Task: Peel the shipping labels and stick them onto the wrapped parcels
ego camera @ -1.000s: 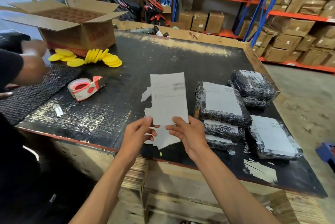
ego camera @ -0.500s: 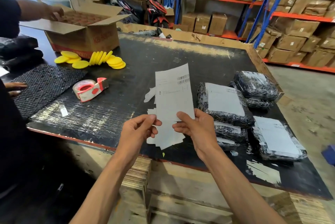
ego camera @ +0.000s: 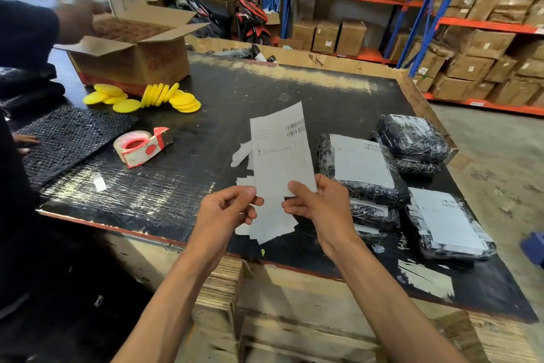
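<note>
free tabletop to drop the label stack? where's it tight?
Bare: far middle of the table, between the yellow pads and the parcels; also between the tape dispenser and the labels. Crowded: right side with parcels, left with the black mat and open box.

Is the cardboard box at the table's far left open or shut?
Open. The cardboard box has its top flaps folded outward, and another person's hand hovers over the opening. What it contains is too blurred to tell.

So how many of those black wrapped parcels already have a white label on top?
2 plainly: the black plastic-wrapped parcel beside the right hand and another near the black table's front right edge. Parcels stacked underneath show white strips, mostly hidden.
</note>
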